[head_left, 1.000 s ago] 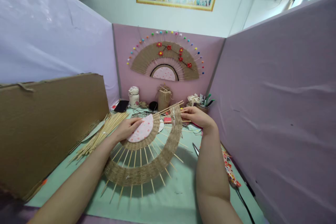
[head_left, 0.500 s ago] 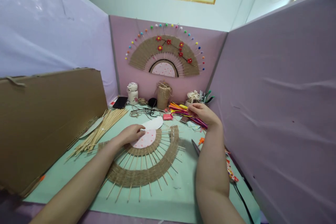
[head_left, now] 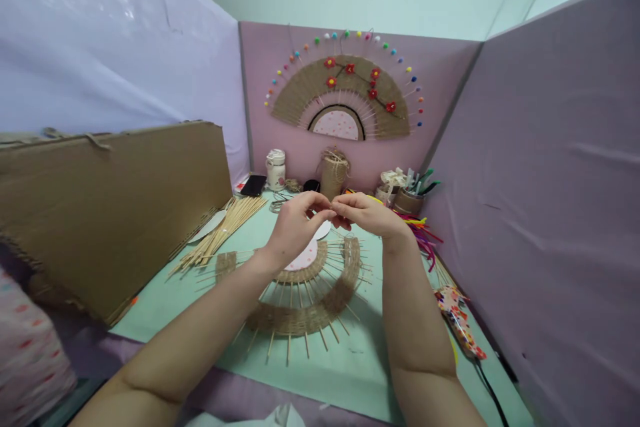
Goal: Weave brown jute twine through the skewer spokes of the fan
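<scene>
Mint-green tabletop (head_left: 350, 373), mauve partitions (head_left: 540, 213); hands (head_left: 295, 230) (head_left: 370, 213) meet above woven fan (head_left: 290, 320), cannot tell whether gripping.

Both hands are off the woven fan (head_left: 336, 299) now.
The left hand (head_left: 299, 225) has left its spotted half-circle (head_left: 305, 259) and meets the right hand (head_left: 369, 213) in the air, fingertips together; the fan, tilted up a second ago, lies on the green table (head_left: 367, 373).

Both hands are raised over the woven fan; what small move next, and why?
Perhaps ease the right hand slightly away from the left hand: their fingertips meet above the woven fan on the table, hiding whether anything is pinched between them.
</scene>
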A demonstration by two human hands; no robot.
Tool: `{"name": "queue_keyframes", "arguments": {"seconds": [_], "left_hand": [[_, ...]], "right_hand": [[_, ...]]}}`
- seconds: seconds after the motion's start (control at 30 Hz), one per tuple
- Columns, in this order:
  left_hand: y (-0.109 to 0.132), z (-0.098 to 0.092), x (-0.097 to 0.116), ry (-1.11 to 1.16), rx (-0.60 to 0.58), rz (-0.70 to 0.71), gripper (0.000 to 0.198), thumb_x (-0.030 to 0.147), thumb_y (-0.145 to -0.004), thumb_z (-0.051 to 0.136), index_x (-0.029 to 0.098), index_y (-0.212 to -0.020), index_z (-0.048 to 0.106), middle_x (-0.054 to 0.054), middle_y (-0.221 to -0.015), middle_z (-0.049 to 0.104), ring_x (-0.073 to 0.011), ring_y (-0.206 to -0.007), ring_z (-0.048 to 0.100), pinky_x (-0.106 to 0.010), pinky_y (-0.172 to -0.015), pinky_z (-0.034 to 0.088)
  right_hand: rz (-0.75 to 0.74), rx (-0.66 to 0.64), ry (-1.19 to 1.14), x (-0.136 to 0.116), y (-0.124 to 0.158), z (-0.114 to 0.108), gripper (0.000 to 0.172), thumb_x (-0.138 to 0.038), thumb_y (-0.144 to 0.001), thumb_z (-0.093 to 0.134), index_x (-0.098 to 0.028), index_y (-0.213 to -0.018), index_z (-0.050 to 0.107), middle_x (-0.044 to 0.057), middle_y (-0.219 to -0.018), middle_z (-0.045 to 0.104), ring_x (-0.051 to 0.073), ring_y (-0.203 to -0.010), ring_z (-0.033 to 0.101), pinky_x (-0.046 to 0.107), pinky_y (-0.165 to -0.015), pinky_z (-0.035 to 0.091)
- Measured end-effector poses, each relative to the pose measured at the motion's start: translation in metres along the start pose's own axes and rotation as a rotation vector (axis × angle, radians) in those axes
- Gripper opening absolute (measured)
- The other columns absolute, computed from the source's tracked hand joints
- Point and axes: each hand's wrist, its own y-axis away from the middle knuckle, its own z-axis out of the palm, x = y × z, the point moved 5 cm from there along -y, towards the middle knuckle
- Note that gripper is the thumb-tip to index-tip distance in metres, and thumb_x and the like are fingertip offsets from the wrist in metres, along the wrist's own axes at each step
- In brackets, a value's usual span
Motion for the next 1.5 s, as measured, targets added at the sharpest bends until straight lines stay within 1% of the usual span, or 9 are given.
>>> {"name": "queue_keyframes", "arguments": {"seconds": [0.2, 0.4, 0.6, 0.7, 0.83, 0.97, 1.07, 1.2, 1.5], "left_hand": [[0.003, -0.001, -0.003, -0.027, -0.014, 0.034, 0.007, 0.020, -0.080, 0.055, 0.019, -0.073, 0.058, 0.000, -0.072, 0.060, -0.0131, -0.070, 0.055, -0.026, -0.065, 0.042], [0.007, 0.004, -0.015, 0.328, -0.139, -0.164, 0.006, 0.023, -0.080, 0.053, 0.018, -0.077, 0.054, 0.001, -0.070, 0.057, -0.0115, -0.065, 0.053, -0.024, -0.059, 0.041], [0.000, -0.007, -0.034, 0.589, 0.033, -0.322, 0.013, 0.029, -0.078, 0.056, 0.019, -0.077, 0.046, 0.001, -0.074, 0.056, -0.0094, -0.065, 0.054, -0.021, -0.057, 0.041], [-0.014, -0.020, -0.055, 0.487, 0.150, -0.311, 0.013, 0.031, -0.081, 0.048, 0.021, -0.076, 0.042, 0.003, -0.068, 0.053, -0.0090, -0.057, 0.050, -0.021, -0.052, 0.039], [-0.037, -0.038, -0.101, 0.023, 0.172, -0.297, 0.026, 0.035, -0.087, 0.033, 0.021, -0.066, 0.041, 0.002, -0.060, 0.049, -0.0112, -0.054, 0.048, -0.023, -0.054, 0.038], [-0.040, -0.039, -0.151, -0.536, -0.151, -0.429, 0.020, 0.036, -0.078, 0.052, 0.017, -0.076, 0.057, -0.008, -0.081, 0.061, -0.0215, -0.085, 0.058, -0.028, -0.075, 0.040], [-0.025, -0.025, -0.169, -0.657, -0.403, -0.438, 0.061, 0.035, -0.060, 0.071, 0.016, -0.114, 0.053, -0.016, -0.120, 0.053, -0.0275, -0.106, 0.054, -0.030, -0.083, 0.039], [0.007, 0.014, -0.173, -0.615, -0.854, -0.483, 0.062, 0.059, -0.064, 0.059, 0.014, -0.106, 0.059, -0.016, -0.105, 0.065, -0.0273, -0.088, 0.061, -0.030, -0.072, 0.043], [0.023, 0.043, -0.179, -0.481, -1.005, -0.552, 0.056, 0.068, -0.065, 0.049, 0.017, -0.084, 0.065, -0.010, -0.084, 0.068, -0.0196, -0.064, 0.058, -0.027, -0.055, 0.038]], "right_hand": [[0.009, -0.080, -0.044, -0.001, -0.001, 0.006, 0.038, -0.048, -0.087, 0.043, -0.013, -0.078, 0.056, 0.000, -0.066, 0.054, 0.007, -0.056, 0.047, 0.020, -0.051, 0.038], [0.047, -0.164, -0.157, 0.003, -0.001, 0.012, 0.038, -0.049, -0.086, 0.046, -0.013, -0.081, 0.057, 0.002, -0.071, 0.056, 0.007, -0.058, 0.050, 0.019, -0.051, 0.040], [0.102, -0.128, -0.263, 0.017, 0.002, 0.004, 0.036, -0.048, -0.085, 0.049, -0.014, -0.085, 0.060, 0.002, -0.068, 0.058, 0.007, -0.056, 0.050, 0.018, -0.050, 0.041], [0.109, -0.064, -0.276, 0.021, 0.005, -0.004, 0.035, -0.048, -0.084, 0.050, -0.015, -0.085, 0.061, 0.001, -0.068, 0.058, 0.007, -0.056, 0.050, 0.018, -0.050, 0.040], [0.099, 0.062, -0.263, 0.023, 0.012, -0.018, 0.035, -0.049, -0.082, 0.052, -0.015, -0.086, 0.061, 0.002, -0.071, 0.058, 0.008, -0.059, 0.050, 0.019, -0.052, 0.041], [0.091, 0.163, -0.247, 0.026, 0.019, -0.030, 0.032, -0.047, -0.081, 0.054, -0.016, -0.087, 0.061, 0.002, -0.070, 0.058, 0.008, -0.060, 0.051, 0.019, -0.054, 0.041], [0.112, 0.231, -0.217, 0.028, 0.024, -0.037, 0.032, -0.047, -0.080, 0.055, -0.016, -0.087, 0.061, 0.001, -0.070, 0.059, 0.007, -0.058, 0.050, 0.019, -0.053, 0.040], [0.148, 0.272, -0.188, 0.032, 0.028, -0.043, 0.033, -0.047, -0.079, 0.056, -0.015, -0.088, 0.060, 0.000, -0.068, 0.058, 0.006, -0.054, 0.048, 0.018, -0.048, 0.036], [0.137, 0.314, -0.227, 0.040, 0.035, -0.052, 0.030, -0.044, -0.078, 0.058, -0.017, -0.090, 0.059, 0.000, -0.070, 0.058, 0.007, -0.056, 0.048, 0.018, -0.047, 0.035]]}}
